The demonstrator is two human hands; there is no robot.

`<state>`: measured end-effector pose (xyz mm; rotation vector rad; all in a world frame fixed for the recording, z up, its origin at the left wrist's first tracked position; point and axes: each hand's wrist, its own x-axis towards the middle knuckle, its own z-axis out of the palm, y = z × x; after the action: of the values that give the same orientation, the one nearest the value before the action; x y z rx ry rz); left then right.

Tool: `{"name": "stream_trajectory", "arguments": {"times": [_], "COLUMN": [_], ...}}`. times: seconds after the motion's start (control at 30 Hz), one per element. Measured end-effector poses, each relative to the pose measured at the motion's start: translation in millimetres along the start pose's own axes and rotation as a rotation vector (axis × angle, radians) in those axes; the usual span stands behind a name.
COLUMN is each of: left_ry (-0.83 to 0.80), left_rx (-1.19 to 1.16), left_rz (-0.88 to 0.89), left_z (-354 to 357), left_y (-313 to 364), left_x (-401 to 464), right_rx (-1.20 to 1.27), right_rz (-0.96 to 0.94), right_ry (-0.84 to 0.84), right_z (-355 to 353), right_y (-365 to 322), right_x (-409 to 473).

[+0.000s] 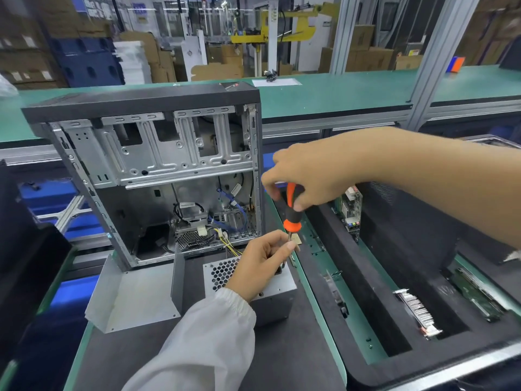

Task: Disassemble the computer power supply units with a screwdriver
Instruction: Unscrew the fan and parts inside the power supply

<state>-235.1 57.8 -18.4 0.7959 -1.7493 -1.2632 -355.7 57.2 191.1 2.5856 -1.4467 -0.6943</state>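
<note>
Left hand pinches the shaft, right hand grips the screwdriver over the power supply.

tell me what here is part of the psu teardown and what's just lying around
In the job: power supply unit, screwdriver, left hand, right hand.

Lying about: open computer case, loose metal cover, circuit boards in foam tray, yellow machine.

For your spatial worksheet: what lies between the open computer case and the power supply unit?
In the head view, yellow and black wires run from the computer case to the power supply unit.
</note>
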Motion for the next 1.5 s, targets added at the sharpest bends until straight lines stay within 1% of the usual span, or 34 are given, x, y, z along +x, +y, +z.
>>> {"name": "stream_trajectory", "arguments": {"times": [0.03, 0.07, 0.17, 0.2, 0.27, 0.3, 0.33, 0.43, 0.47, 0.5, 0.57, 0.63, 0.7, 0.73, 0.83, 0.87, 0.9, 0.97, 1.03, 1.07, 1.1, 1.17, 1.23, 1.3, 1.33, 1.4, 1.43, 1.5], "left_ry": [-0.008, -0.014, -0.026, -0.03, -0.034, -0.034, -0.035, -0.038, -0.036, -0.032, -0.027, -0.04, -0.043, -0.039, -0.024, -0.019, -0.012, -0.002, 0.001, 0.001, 0.0, -0.01, -0.013, -0.01, -0.002, 0.012, 0.016, 0.017], "left_rx": [0.02, 0.037, 0.091, 0.105, 0.11, 0.104, 0.099, 0.083, 0.077, 0.075, 0.08, 0.074, 0.055, 0.047, 0.045, 0.055, 0.065, 0.065, 0.044, 0.038, 0.032, 0.023, 0.036, 0.053, 0.054, 0.062, 0.064, 0.06], "left_rz": [0.012, 0.018, 0.029, 0.032, 0.032, 0.031, 0.033, 0.043, 0.044, 0.045, 0.049, 0.043, 0.039, 0.044, 0.069, 0.08, 0.084, 0.072, 0.06, 0.055, 0.053, 0.064, 0.096, 0.117, 0.107, 0.082, 0.073, 0.072], "left_z": [0.3, 0.2, -0.9, -1.5, -3.2, -3.9, -4.4, -5.3, -5.6, -6.0, -5.8, -5.8, -6.2, -6.2, -5.6, -5.2, -4.7, -4.2, -4.3, -4.6, -4.8, -4.7, -4.3, -3.3, -2.7, -2.1, -2.6, -3.5], "left_y": [1.0, 1.9, 4.6, 5.2, 5.8, 6.0, 6.3, 6.2, 5.9, 5.7, 6.6, 8.7, 10.6, 11.9, 14.6, 14.8, 15.1, 16.1, 18.0, 19.6, 20.8, 23.9, 26.3, 27.0, 27.3, 27.5, 26.6, 27.8], "left_x": [1.1, 2.3, 5.0, 5.3, 5.5, 5.7, 5.6, 6.1, 6.5, 6.8, 7.5, 7.7, 7.8, 7.8, 8.2, 8.1, 8.0, 7.4, 6.8, 6.7, 7.1, 7.6, 8.1, 9.1, 9.5, 10.6, 11.5, 12.5], "right_rx": [0.032, 0.064, 0.115, 0.113, 0.011, -0.05, -0.051, 0.068, 0.075, 0.077, 0.108, 0.068, -0.003, 0.006, 0.094, 0.097, 0.108, 0.182, 0.129, 0.073, 0.047, 0.112, 0.172, 0.239, 0.25, 0.169, 0.096, -0.024], "right_rz": [-0.016, 0.019, 0.228, 0.261, 0.238, 0.183, 0.118, 0.008, 0.02, 0.054, 0.172, 0.219, 0.157, 0.107, 0.007, 0.014, 0.048, 0.165, 0.235, 0.221, 0.167, 0.067, 0.032, 0.08, 0.138, 0.232, 0.241, 0.16], "right_ry": [-0.024, -0.028, 0.001, 0.015, 0.083, 0.112, 0.104, -0.048, -0.052, -0.006, 0.044, 0.059, 0.073, 0.05, -0.082, -0.097, -0.074, -0.018, 0.022, 0.028, 0.031, -0.05, -0.133, -0.111, -0.094, -0.044, -0.017, 0.015], "right_z": [-1.5, -2.3, -2.3, 1.0, 7.4, 8.0, 7.6, -0.6, -1.6, -2.3, -2.6, 0.9, 3.0, 2.6, -7.0, -7.9, -7.9, -5.2, 0.0, 1.3, 1.6, -4.5, -11.0, -11.9, -10.2, -4.8, -1.4, 1.9], "right_y": [2.6, 4.6, 1.0, -0.9, -2.4, -2.9, -2.0, 0.3, 0.5, -0.8, -4.9, -10.8, -10.9, -8.7, -1.4, 0.3, -0.3, -5.7, -10.0, -10.3, -9.5, -6.5, -4.5, -6.2, -8.5, -14.6, -16.3, -15.7], "right_x": [-0.9, -1.1, -2.4, -1.3, 3.4, 4.0, 2.2, -8.6, -9.6, -9.4, -7.4, -6.5, -3.5, -3.9, -14.3, -15.3, -15.4, -12.8, -9.3, -7.0, -5.2, -9.4, -13.9, -16.3, -15.8, -13.6, -11.3, -6.0]}}
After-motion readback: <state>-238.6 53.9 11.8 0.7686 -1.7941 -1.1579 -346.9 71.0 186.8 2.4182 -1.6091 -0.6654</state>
